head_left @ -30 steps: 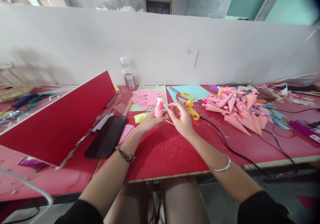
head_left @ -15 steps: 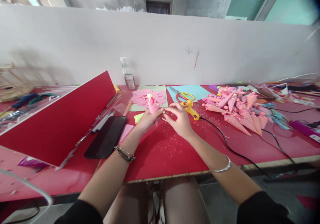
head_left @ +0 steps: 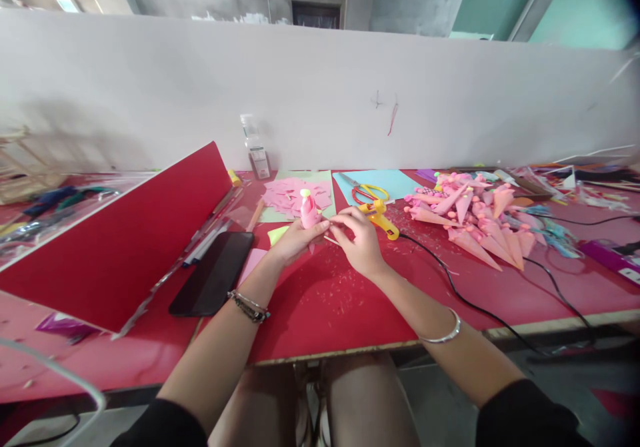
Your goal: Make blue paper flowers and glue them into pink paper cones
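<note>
My left hand [head_left: 299,239] is closed around a small pink paper cone [head_left: 310,216], which stands upright with its point down and has a pale yellow-green ball [head_left: 305,194] at its top. Close beside it, my right hand [head_left: 359,242] has its fingertips pinched together near the left thumb; whatever lies between them is too small to make out. Just right of that hand rests a yellow glue gun [head_left: 383,220] with a black cord. Behind the hands, cut pink paper pieces [head_left: 280,195] lie heaped on a pale green sheet [head_left: 323,177].
A pile of pink paper cones [head_left: 480,214] covers the right side of the red table [head_left: 320,327]. Scissors [head_left: 373,190] rest on a light blue sheet [head_left: 400,182]. At left are a black phone [head_left: 213,274] and an upright red board [head_left: 135,234]. A clear bottle [head_left: 257,154] stands behind.
The pink cone in my left hand has shifted slightly right and turned more upright. My right fingertips still pinch beside the left thumb, having moved only a little.
</note>
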A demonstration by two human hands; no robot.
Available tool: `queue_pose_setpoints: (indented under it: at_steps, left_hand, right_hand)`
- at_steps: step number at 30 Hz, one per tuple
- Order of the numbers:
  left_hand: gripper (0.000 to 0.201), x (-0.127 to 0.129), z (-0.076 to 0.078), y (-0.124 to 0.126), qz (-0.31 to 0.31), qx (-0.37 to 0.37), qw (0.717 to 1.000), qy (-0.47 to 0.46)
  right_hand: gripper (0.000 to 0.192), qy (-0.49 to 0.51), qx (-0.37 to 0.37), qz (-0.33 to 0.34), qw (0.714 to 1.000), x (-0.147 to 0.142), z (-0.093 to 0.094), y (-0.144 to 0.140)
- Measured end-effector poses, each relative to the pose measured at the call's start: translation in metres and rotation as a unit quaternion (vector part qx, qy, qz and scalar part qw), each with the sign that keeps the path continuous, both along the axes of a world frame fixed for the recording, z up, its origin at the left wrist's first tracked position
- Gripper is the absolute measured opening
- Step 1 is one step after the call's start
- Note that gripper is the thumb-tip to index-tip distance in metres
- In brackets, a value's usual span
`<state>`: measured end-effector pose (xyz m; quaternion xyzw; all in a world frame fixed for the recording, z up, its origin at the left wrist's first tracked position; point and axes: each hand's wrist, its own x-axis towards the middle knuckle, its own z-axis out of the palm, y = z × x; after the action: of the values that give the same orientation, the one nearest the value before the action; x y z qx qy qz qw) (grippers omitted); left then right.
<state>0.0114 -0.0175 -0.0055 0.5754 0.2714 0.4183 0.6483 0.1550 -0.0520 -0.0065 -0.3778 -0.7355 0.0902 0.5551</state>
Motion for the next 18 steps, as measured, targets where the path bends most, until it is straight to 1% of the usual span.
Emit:
queue_pose_setpoints:
  at_steps: [5, 7, 9, 12, 15, 18]
  left_hand:
    - [0.025, -0.0009, -0.0001, 0.0013, -0.023, -0.032, 0.999, -0.038]
    - [0.025, -0.0008, -0.001, 0.0023, -0.003, -0.046, 0.998, -0.039]
    - [0.025, -0.0006, -0.0021, 0.0036, 0.033, -0.054, 0.997, -0.035]
    - [0.023, -0.0003, -0.0036, 0.0056, 0.069, -0.06, 0.995, -0.032]
    - [0.024, 0.0001, -0.0041, 0.0063, 0.076, -0.052, 0.995, -0.026]
    - [0.028, 0.0006, -0.0037, 0.0056, 0.061, -0.037, 0.997, -0.017]
  right_hand:
    - [0.01, 0.04, -0.012, 0.016, 0.999, -0.0005, 0.0021, -0.0016]
    - [0.01, 0.059, -0.017, 0.016, 0.998, -0.0009, 0.0023, -0.0017]
    - [0.011, 0.086, -0.019, 0.016, 0.996, -0.0012, 0.0018, -0.0013]
    - [0.013, 0.131, -0.041, 0.023, 0.99, -0.0007, 0.0003, 0.0005]
    - [0.018, 0.154, -0.068, 0.034, 0.985, 0.0007, -0.0013, 0.0027]
    - [0.017, 0.157, -0.081, 0.042, 0.983, 0.0015, -0.0025, 0.0039]
